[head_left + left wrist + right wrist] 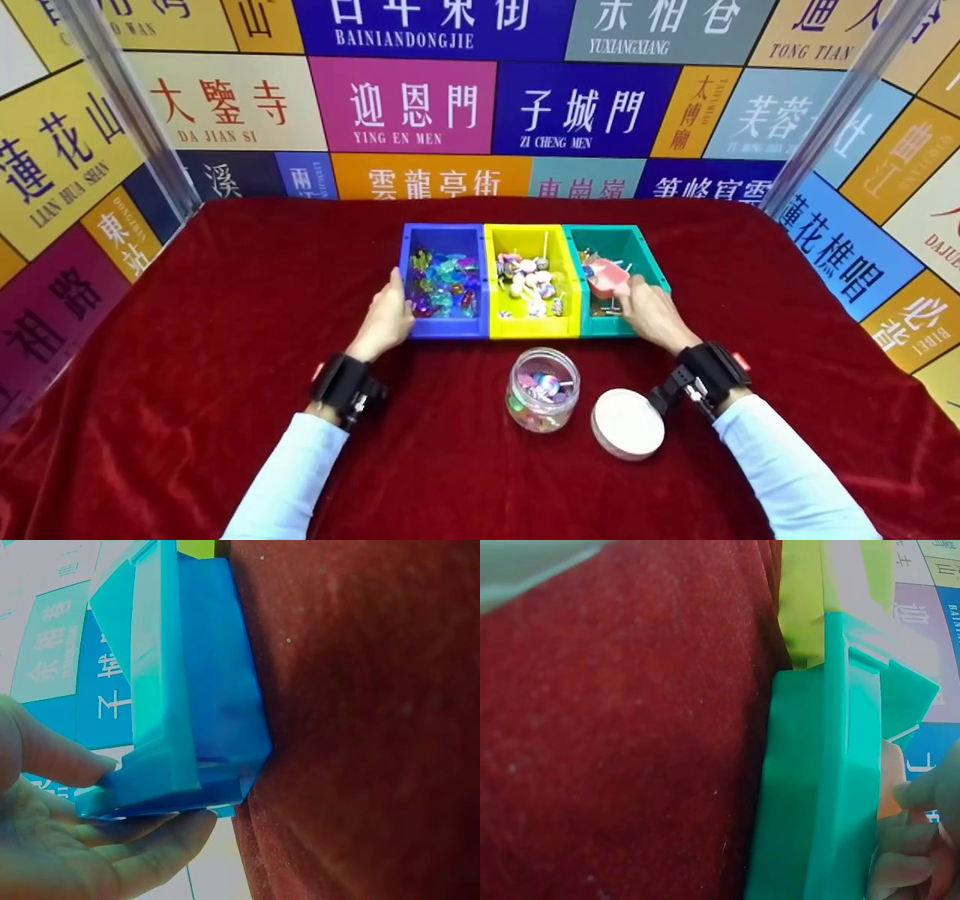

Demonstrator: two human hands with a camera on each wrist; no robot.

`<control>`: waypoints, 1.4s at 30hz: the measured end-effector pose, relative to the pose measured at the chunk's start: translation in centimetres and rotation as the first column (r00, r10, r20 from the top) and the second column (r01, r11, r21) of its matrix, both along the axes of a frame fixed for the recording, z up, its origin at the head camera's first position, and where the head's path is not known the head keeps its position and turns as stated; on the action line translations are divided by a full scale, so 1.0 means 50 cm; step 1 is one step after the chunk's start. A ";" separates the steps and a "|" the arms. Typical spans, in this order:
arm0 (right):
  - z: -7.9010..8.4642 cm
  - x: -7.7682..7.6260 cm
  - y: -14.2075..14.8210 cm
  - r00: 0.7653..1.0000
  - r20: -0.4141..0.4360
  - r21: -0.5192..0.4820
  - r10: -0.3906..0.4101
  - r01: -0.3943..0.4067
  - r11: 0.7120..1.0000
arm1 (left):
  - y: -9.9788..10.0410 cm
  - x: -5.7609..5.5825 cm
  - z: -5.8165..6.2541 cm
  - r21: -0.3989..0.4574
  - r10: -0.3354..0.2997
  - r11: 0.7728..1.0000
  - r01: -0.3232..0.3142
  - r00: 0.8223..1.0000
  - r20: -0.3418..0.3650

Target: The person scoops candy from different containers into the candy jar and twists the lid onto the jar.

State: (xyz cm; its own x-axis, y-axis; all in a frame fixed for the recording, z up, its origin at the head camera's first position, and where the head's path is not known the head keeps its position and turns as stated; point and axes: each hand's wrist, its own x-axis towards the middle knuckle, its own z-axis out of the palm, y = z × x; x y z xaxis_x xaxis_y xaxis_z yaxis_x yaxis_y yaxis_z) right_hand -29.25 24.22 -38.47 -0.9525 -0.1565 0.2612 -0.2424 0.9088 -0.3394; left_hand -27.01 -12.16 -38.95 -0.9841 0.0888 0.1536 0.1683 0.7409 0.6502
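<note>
My left hand [386, 319] grips the left rim of a blue bin [448, 328]; in the left wrist view the thumb lies over the rim and the fingers [161, 851] lie under it. Glossy, gem-like coloured pieces [450, 279] fill part of this bin. My right hand [654, 311] holds a pink scoop [610, 276] inside the green bin [611, 328], over small pieces with thin sticks. Between them, a yellow bin [534, 328] contains lollipops [527, 279]. In the right wrist view, the green wall [851, 787] hides most of the scoop.
A clear jar [541, 418] of mixed sweets stands uncovered in front of the bins. To its right lies a white round lid [628, 424]. Red velvet cloth [262, 300] covers the table, and sign-printed panels [420, 105] rise behind it.
</note>
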 end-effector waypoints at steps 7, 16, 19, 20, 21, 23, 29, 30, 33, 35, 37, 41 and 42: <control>-0.002 0.007 0.009 1.000 -0.003 -0.072 0.023 -0.023 0.997 | 0.002 0.002 0.002 0.009 0.014 1.000 -0.014 0.999 0.047; -0.004 0.021 0.024 0.999 -0.022 -0.137 0.039 -0.042 0.990 | 0.015 0.009 0.005 0.049 0.063 0.997 -0.060 0.996 -0.055; -0.002 0.026 0.029 0.999 -0.027 -0.152 0.039 -0.043 0.987 | 0.022 0.015 0.008 0.074 0.073 0.995 -0.061 0.982 -0.171; -0.002 0.028 0.031 0.999 -0.029 -0.159 0.040 -0.044 0.986 | 0.025 0.017 0.009 0.081 0.078 0.995 -0.061 0.973 -0.218; -0.001 0.029 0.033 0.999 -0.033 -0.163 0.041 -0.046 0.986 | 0.027 0.018 0.009 0.090 0.080 0.994 -0.058 0.960 -0.270; 0.001 0.033 0.037 0.998 -0.037 -0.175 0.046 -0.052 0.983 | 0.034 0.020 0.010 0.111 0.085 0.993 -0.048 0.930 -0.358; 0.006 0.046 0.051 0.997 0.010 -0.255 0.078 -0.073 0.964 | 0.052 0.026 0.017 0.183 0.061 0.983 0.026 0.891 -0.449; 0.007 0.048 0.053 0.996 0.024 -0.280 0.087 -0.077 0.957 | 0.055 0.028 0.018 0.188 0.050 0.981 0.040 0.891 -0.451; 0.012 0.055 0.058 0.993 0.056 -0.348 0.108 -0.082 0.934 | 0.063 0.031 0.019 0.185 0.011 0.979 0.083 0.890 -0.456; 0.014 0.058 0.061 0.990 0.064 -0.379 0.124 -0.091 0.921 | 0.068 0.033 0.018 0.176 -0.020 0.978 0.111 0.891 -0.453; 0.017 0.061 0.064 0.988 0.068 -0.402 0.136 -0.098 0.910 | 0.074 0.037 0.017 0.169 -0.056 0.975 0.144 0.894 -0.445; 0.022 0.069 0.071 0.983 0.080 -0.434 0.166 -0.116 0.893 | 0.088 0.046 0.015 0.152 -0.141 0.964 0.220 0.901 -0.410; 0.024 0.071 0.072 0.981 0.083 -0.443 0.178 -0.123 0.888 | 0.092 0.048 0.015 0.147 -0.164 0.959 0.241 0.900 -0.403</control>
